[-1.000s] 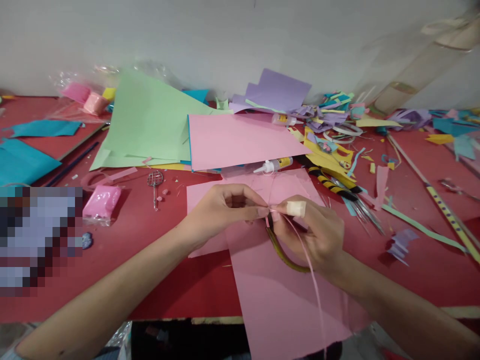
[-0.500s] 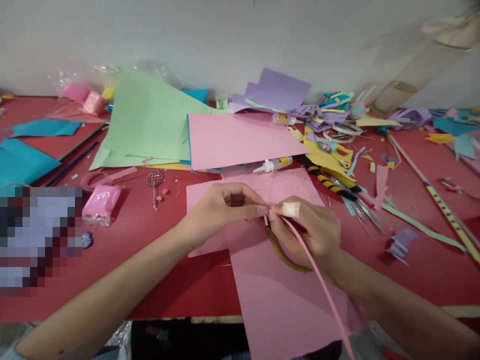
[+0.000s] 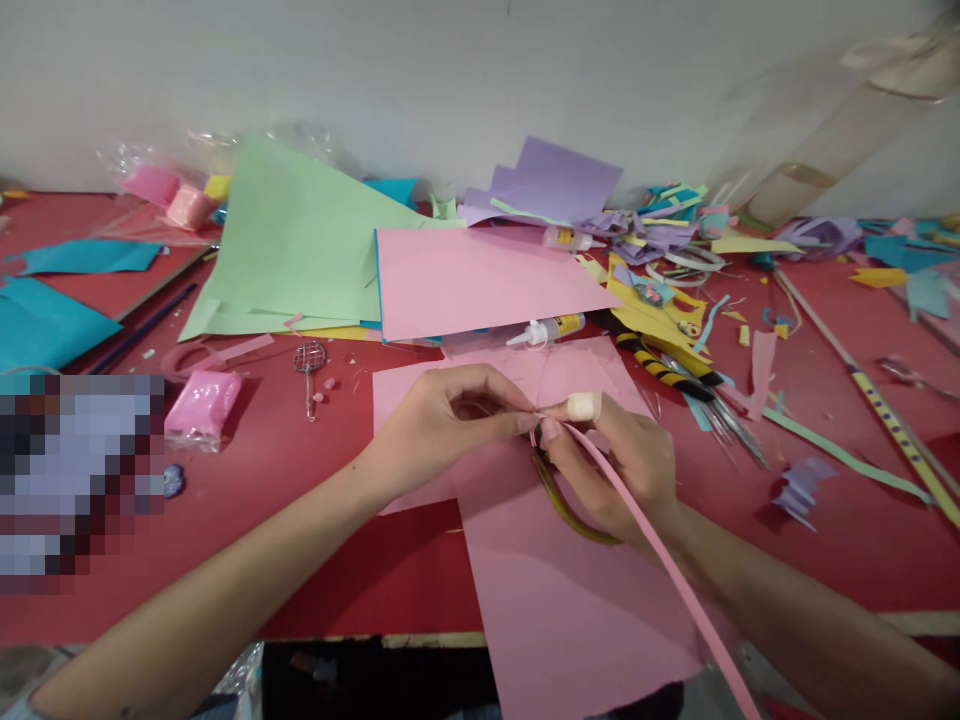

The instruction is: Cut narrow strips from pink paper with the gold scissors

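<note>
My left hand (image 3: 442,415) and my right hand (image 3: 622,465) meet fingertip to fingertip over a pink paper sheet (image 3: 570,590) on the red table (image 3: 300,500). Both pinch the end of a long narrow pink paper strip (image 3: 660,560), which trails down to the right over my right wrist. A bandage wraps my right index finger. An olive-green curved handle (image 3: 566,510), seemingly of a tool, sticks out under my right hand. Its working end is hidden.
Behind lie large green (image 3: 292,240) and pink (image 3: 480,280) sheets, a glue bottle (image 3: 544,330), purple paper and scraps (image 3: 660,240). A pink clay pack (image 3: 202,400) and a small wire tool (image 3: 309,365) sit left. Striped sticks (image 3: 892,420) and pens lie right.
The pink strip's free end has swung out to the right and lifted flatter over my right wrist. My right fingers have shifted slightly upward; my left hand has stayed in place.
</note>
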`<state>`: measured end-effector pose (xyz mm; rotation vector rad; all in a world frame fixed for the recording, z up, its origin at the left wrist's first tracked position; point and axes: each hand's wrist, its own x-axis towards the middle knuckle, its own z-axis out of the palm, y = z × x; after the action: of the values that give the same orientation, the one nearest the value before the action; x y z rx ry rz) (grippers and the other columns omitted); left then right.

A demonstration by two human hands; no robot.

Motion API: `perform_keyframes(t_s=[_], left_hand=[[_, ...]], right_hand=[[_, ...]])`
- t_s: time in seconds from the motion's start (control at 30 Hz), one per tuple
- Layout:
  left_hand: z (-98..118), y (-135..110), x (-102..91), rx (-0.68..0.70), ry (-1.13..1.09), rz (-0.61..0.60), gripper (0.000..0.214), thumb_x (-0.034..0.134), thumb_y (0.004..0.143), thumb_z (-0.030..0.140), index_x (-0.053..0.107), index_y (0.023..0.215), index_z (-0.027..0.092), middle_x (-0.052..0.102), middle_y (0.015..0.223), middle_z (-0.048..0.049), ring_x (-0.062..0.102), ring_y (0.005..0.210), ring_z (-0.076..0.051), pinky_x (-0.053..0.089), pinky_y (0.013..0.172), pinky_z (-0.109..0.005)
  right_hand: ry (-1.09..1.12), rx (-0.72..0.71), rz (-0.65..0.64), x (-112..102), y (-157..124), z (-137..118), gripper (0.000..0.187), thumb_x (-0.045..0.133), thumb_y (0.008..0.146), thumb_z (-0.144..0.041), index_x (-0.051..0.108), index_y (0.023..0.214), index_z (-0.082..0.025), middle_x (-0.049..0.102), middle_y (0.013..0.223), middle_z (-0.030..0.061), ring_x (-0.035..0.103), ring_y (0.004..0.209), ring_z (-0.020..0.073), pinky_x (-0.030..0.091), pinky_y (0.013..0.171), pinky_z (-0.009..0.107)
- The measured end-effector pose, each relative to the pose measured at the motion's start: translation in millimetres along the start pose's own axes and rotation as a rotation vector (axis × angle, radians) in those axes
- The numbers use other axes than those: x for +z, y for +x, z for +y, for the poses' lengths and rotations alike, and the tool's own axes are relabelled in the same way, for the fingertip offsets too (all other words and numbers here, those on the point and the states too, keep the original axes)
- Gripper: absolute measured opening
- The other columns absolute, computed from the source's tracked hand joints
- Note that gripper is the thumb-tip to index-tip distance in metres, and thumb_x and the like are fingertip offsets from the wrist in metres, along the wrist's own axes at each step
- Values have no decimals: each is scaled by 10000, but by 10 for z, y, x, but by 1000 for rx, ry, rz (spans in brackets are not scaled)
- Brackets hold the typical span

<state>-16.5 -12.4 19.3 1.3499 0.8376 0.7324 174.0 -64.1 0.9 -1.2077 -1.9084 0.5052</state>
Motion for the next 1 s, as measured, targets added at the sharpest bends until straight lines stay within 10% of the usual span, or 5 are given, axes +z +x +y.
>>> perform_keyframes(t_s=[0.43, 1.0], left_hand=[[-47, -32, 25, 94, 224, 70, 52, 708, 826, 203, 700, 857, 161, 709, 850, -8, 663, 776, -122, 533, 741, -231], [-49, -48, 69, 162, 416, 90, 62, 668, 841, 145, 707, 872, 182, 730, 838, 14, 653, 739, -109, 518, 707, -214]], right_hand=[[306, 184, -24, 112, -63, 70, 80, 547, 968, -265, 544, 905, -216, 632, 649, -29, 598, 537, 107, 487, 507, 210], [189, 259, -32, 92, -28, 21, 166, 497, 976, -264, 512, 817, -218, 546, 596, -41, 534, 516, 116, 441, 530, 241]])
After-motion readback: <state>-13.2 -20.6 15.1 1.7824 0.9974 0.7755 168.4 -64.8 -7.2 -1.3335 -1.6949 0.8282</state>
